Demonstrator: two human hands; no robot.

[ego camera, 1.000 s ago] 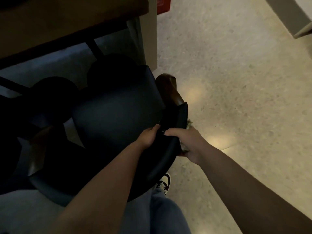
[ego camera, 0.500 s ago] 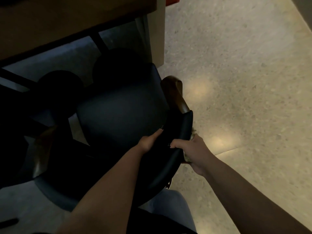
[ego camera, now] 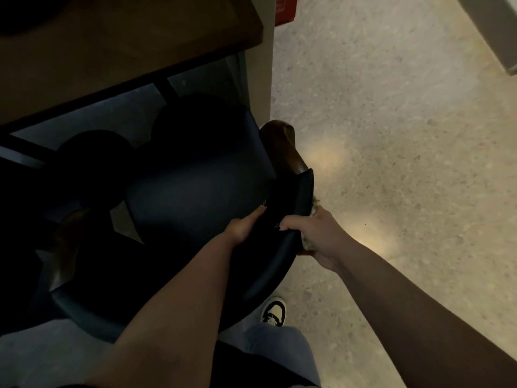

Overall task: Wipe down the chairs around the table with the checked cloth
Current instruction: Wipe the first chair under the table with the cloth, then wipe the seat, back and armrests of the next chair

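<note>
From the head camera, the dark blue padded chair with a curved backrest [ego camera: 195, 203] fills the centre and lower left of the frame, its seat pushed partly under the brown wooden table [ego camera: 112, 51] in the upper left. The right hand [ego camera: 316, 233], just right of centre, has its fingers curled over the backrest's top edge, with the pale checked cloth [ego camera: 313, 211] bunched between palm and the outer face of the backrest; only small frayed scraps of it show above and below the hand. The left hand [ego camera: 243, 226], at centre, lies against the inner face of the backrest with its fingers reaching forward, but the dim light hides whether they grip the padding or only press on it.

Risks, as I judge them: the cloth is wadded, so a stroke along the rim could wipe with bare fingers and leave a strip untouched. It could also slip out and drop to the speckled beige floor [ego camera: 405, 135] on the right (picking up grit). If the left hand only rests there, a firm push could swing the chair so its brown wooden armrest [ego camera: 282, 144] knocks the pale table leg [ego camera: 258, 79] just beside it. The white and black sneaker [ego camera: 274, 312] stands close under the backrest, where a sliding chair might catch it.
</note>
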